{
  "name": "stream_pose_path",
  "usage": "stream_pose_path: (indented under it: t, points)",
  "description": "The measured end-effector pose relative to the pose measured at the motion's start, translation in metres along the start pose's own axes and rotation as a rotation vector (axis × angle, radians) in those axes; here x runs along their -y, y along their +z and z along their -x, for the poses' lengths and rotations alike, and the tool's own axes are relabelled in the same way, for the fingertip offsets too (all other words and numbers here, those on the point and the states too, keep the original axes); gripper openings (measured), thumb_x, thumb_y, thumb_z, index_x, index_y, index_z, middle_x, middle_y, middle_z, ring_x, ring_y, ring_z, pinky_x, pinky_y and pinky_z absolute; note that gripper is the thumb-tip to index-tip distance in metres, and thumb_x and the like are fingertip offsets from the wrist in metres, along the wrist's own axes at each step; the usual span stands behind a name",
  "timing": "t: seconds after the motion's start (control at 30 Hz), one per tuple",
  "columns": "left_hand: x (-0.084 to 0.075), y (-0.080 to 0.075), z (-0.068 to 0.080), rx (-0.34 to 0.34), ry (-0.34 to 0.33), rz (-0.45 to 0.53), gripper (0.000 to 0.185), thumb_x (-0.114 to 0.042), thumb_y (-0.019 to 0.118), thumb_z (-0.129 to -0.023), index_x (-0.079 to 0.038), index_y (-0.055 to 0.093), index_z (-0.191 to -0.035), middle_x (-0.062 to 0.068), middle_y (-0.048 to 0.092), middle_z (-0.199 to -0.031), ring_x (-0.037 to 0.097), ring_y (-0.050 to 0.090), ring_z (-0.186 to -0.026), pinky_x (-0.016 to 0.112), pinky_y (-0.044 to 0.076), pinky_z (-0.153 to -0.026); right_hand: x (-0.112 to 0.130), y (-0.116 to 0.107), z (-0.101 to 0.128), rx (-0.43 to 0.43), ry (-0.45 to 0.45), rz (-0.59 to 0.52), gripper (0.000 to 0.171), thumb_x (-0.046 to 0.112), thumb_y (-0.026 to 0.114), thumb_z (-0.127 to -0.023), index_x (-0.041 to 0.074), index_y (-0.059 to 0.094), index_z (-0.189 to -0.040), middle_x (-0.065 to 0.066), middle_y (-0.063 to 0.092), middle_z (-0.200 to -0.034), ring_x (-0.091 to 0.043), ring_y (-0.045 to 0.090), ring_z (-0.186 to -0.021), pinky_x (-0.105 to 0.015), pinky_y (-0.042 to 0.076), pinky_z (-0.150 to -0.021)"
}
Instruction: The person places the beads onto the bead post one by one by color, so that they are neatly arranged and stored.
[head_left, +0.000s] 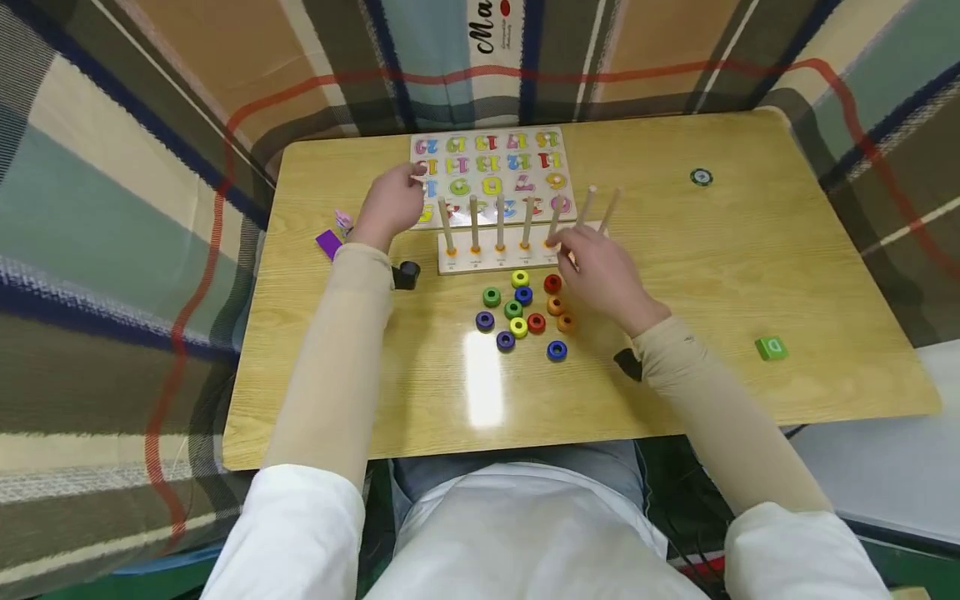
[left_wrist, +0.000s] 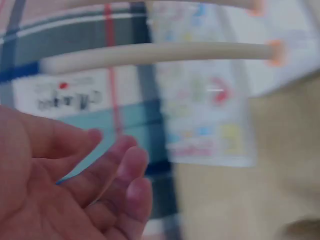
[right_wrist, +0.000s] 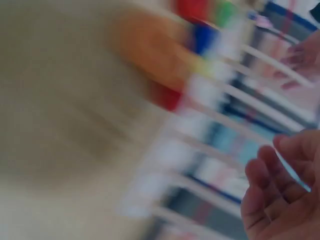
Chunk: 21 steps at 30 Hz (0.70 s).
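Observation:
A white board with several upright wooden pegs stands mid-table, an orange piece at the foot of some pegs. My left hand hovers over the left edge of a number board, left of the pegs. In the left wrist view its fingers are loosely bent and hold nothing. My right hand is by the pegs at the right end; the right wrist view, blurred, shows nothing in its fingers. Small coloured rings, such as a yellow ring and a blue ring, lie before the peg board.
A purple piece lies at the table's left, beside a small pinkish-purple item. Farther right are a dark round disc and a green square block. Plaid cloth surrounds the table's back and sides.

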<state>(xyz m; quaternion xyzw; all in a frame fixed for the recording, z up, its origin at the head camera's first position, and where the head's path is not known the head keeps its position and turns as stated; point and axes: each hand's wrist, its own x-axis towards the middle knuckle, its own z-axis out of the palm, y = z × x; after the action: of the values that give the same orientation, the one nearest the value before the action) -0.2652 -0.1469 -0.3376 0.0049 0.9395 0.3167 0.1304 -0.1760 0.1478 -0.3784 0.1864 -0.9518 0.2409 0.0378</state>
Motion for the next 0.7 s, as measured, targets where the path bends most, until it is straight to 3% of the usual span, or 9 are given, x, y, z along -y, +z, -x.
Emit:
stream_pose_path:
  t: [0.07,0.1,0.17,0.27,0.37,0.47,0.57,0.7]
  points:
    - [0.018,0.014,0.003,0.054,-0.017,0.046,0.057,-0.012,0.03,-0.104,-0.014,0.032,-0.161,0.012,0.042,-0.162,0.03,0.051,-0.136,0.04,0.047,-0.1,-0.01,0.021,0.017,0.063,0.046,-0.031,0.026,0.012,0.053,-0.102,0.008,0.068,-0.123,-0.012,0.069,-0.121,-0.029,0.065,-0.104,-0.047,0.055,-0.085]
    - [0.025,0.021,0.006,0.1,-0.018,0.058,0.06,-0.011,0.034,-0.103,-0.014,0.029,-0.162,0.013,0.038,-0.164,0.03,0.041,-0.147,0.042,0.043,-0.11,-0.013,0.029,0.024,0.082,0.066,-0.053,0.025,0.012,0.054,-0.102,0.008,0.068,-0.123,-0.012,0.068,-0.122,-0.029,0.065,-0.106,-0.048,0.054,-0.089]
    - [0.037,0.038,0.011,0.179,-0.012,0.081,0.069,-0.012,0.044,-0.1,-0.018,0.021,-0.164,0.012,0.028,-0.169,0.031,0.022,-0.157,0.048,0.026,-0.125,-0.014,0.04,0.036,0.097,0.094,-0.099,0.025,0.013,0.055,-0.102,0.009,0.069,-0.123,-0.011,0.068,-0.121,-0.027,0.064,-0.105,-0.048,0.053,-0.091]
    - [0.047,0.053,0.017,0.238,0.017,0.08,0.086,-0.025,0.061,-0.099,-0.027,0.007,-0.166,0.007,0.005,-0.174,0.032,-0.001,-0.16,0.057,0.006,-0.129,-0.005,0.045,0.039,0.105,0.046,-0.11,0.026,0.016,0.06,-0.101,0.009,0.069,-0.124,-0.009,0.068,-0.117,-0.026,0.063,-0.1,-0.046,0.053,-0.089]
    - [0.057,0.062,0.02,0.222,0.042,0.029,0.1,-0.035,0.071,-0.094,-0.028,0.002,-0.166,0.005,-0.008,-0.174,0.034,-0.008,-0.16,0.063,0.004,-0.127,0.01,0.046,0.035,0.161,-0.048,-0.053,0.029,0.02,0.068,-0.097,0.01,0.069,-0.124,-0.008,0.068,-0.111,-0.024,0.063,-0.093,-0.043,0.054,-0.081]
    - [0.068,0.068,0.022,0.197,0.045,-0.021,0.104,-0.039,0.074,-0.092,-0.027,0.002,-0.166,0.005,-0.012,-0.173,0.037,-0.008,-0.159,0.065,0.005,-0.126,0.021,0.051,0.033,0.249,-0.117,0.036,0.034,0.028,0.076,-0.092,0.012,0.07,-0.121,-0.006,0.066,-0.107,-0.021,0.061,-0.089,-0.04,0.053,-0.078]
    - [0.076,0.073,0.021,0.193,0.059,-0.059,0.103,-0.043,0.071,-0.093,-0.027,0.001,-0.166,0.004,-0.013,-0.173,0.039,-0.007,-0.159,0.065,0.005,-0.126,0.023,0.057,0.034,0.284,-0.125,0.096,0.036,0.03,0.08,-0.089,0.013,0.07,-0.118,-0.005,0.065,-0.107,-0.021,0.059,-0.088,-0.039,0.052,-0.076]
    - [0.083,0.084,0.018,0.19,0.081,-0.091,0.1,-0.049,0.065,-0.096,-0.025,-0.001,-0.166,0.004,-0.011,-0.174,0.041,-0.005,-0.158,0.064,0.003,-0.126,0.022,0.064,0.04,0.261,-0.108,0.104,0.03,0.026,0.081,-0.088,0.012,0.071,-0.113,-0.006,0.065,-0.108,-0.022,0.06,-0.088,-0.04,0.054,-0.077]
